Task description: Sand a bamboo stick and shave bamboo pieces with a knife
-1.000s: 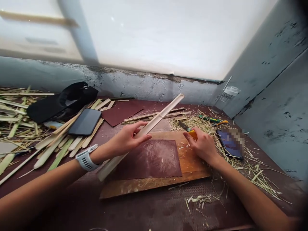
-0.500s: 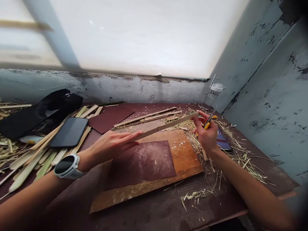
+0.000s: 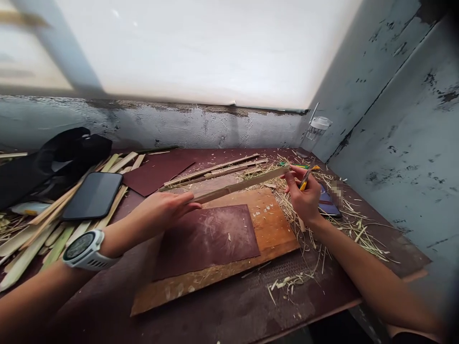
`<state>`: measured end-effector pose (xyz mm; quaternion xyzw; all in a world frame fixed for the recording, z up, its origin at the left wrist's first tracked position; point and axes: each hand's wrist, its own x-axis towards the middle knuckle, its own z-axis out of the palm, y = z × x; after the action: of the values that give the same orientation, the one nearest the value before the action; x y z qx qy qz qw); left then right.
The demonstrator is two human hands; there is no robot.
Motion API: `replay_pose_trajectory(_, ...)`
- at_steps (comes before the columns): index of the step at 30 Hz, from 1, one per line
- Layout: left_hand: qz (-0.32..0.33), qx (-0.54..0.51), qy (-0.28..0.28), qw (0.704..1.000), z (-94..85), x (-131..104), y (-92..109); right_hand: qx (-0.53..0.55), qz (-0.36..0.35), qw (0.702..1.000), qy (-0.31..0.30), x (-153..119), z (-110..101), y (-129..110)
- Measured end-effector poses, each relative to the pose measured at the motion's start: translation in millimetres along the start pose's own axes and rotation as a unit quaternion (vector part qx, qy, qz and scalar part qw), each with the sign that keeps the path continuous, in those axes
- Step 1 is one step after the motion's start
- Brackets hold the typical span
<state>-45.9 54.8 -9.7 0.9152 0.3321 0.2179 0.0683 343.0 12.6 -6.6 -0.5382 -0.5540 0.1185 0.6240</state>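
Observation:
A flat pale strip [image 3: 242,185] spans between my two hands, its right end a little higher, above a wooden board [image 3: 274,217] and a dark red sheet [image 3: 211,241]. The strip's left end is between the thumb and fingers of my left hand [image 3: 175,206], which wears a watch. At the other end, my right hand [image 3: 304,191] pinches the strip with thumb and fingertips. That same hand also holds a yellow cutter knife [image 3: 304,181], its blade pointing up and away.
Left lie a phone [image 3: 93,196], several flat strips [image 3: 30,248] and a black cloth item [image 3: 68,162]. Behind are a red sheet [image 3: 154,174] and long strips [image 3: 215,171]. Shavings [image 3: 362,234], another phone [image 3: 328,203] and a clear cup [image 3: 315,131] are at right.
My left hand has moved slightly left along the strip, and its fingers have closed round the end. The whole view has shifted slightly; my right hand keeps the strip and the knife.

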Motion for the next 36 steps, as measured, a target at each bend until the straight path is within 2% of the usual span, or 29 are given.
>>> replay_pose_trajectory(4, -0.034, 0.081, 0.043, 0.995, -6.8, -0.9, 3.3, 0.013, 0.005, 0.999, -0.036, -0.5, -1.8, -3.6)
replay_pose_trajectory(6, -0.034, 0.102, 0.038, 0.994, -8.5, -0.5, 7.1, 0.045, 0.035, 0.997, -0.055, 0.9, -2.9, -6.3)
replay_pose_trajectory(10, -0.026, 0.051, 0.010, 0.998, -9.7, 2.2, 20.0, 0.097, 0.071, 0.989, -0.087, 5.6, -5.5, -10.2)
replay_pose_trajectory(13, -0.041, -0.013, -0.003, 0.999, -14.9, 4.9, 26.7, 0.102, 0.052, 0.993, -0.041, 12.2, -6.8, -8.7)
replay_pose_trajectory(15, -0.063, -0.087, -0.037, 0.993, -21.7, 6.2, 25.9, 0.112, 0.049, 0.992, 0.006, 18.0, -7.5, -6.0)
replay_pose_trajectory(19, -0.121, -0.260, -0.106, 0.952, -35.4, 5.6, 13.3, 0.120, 0.080, 0.984, 0.100, 27.9, -9.7, -1.3)
replay_pose_trajectory(23, -0.147, -0.337, -0.101, 0.924, -39.4, 5.0, -0.4, 0.113, 0.117, 0.980, 0.117, 29.1, -10.2, -1.5)
replay_pose_trajectory(30, -0.188, -0.277, -0.051, 0.941, -39.2, 6.8, -8.1, 0.089, 0.119, 0.989, 0.021, 20.5, -4.3, -4.1)
replay_pose_trajectory(32, -0.193, -0.262, -0.046, 0.944, -38.5, 6.4, -9.4, 0.092, 0.112, 0.989, 0.029, 20.9, -4.5, -3.0)
replay_pose_trajectory(36, -0.219, -0.212, -0.044, 0.951, -36.4, 6.1, -12.3, 0.105, 0.095, 0.987, 0.082, 24.3, -5.5, -0.1)
